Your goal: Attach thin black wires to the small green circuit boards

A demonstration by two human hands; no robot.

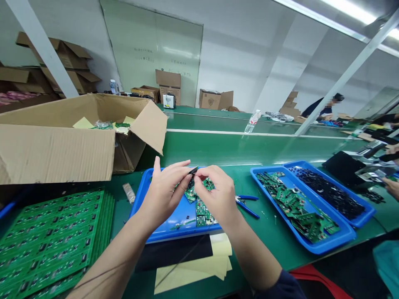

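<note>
I'm seeing left hand (166,189) and right hand (218,191) pinching 1 black part (193,170), loose boards (291,201) at 4 o'clock, panels (52,241) seemingly remaining at 8.

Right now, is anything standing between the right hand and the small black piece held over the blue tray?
Nothing visible. The left hand pinches the small black piece, and the right hand's fingertips are at it, though exact contact is unclear. The circuit boards lie below in the blue tray, out of the way.

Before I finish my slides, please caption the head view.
Left hand and right hand meeting at a small black part above a blue tray of green circuit boards, pliers nearby.
</note>
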